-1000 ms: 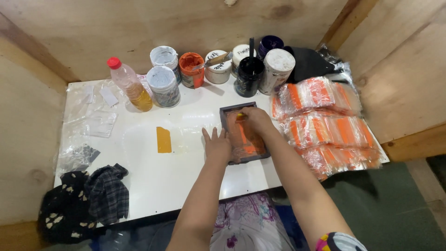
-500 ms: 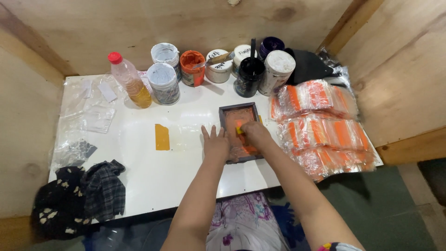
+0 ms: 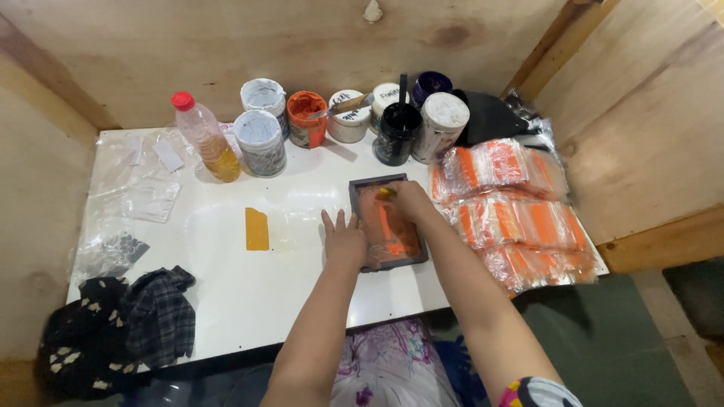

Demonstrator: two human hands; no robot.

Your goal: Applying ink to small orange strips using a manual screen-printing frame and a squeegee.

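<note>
Our left hand (image 3: pixel 345 240) lies flat, fingers apart, bracing the small dark frame (image 3: pixel 387 222) mid-worktop; our right hand's (image 3: pixel 407 199) grip is clamped on a squeegee. If our brace slips, we risk smearing orange ink.

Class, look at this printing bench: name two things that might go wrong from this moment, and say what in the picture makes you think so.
1. The left hand lies flat beside the dark frame while the right hand works inside it; if the frame shifts, the orange ink may smear.
2. The open black ink tub, with a stick standing in it, stands just behind the frame; a reaching arm might tip it onto the white table.
</note>
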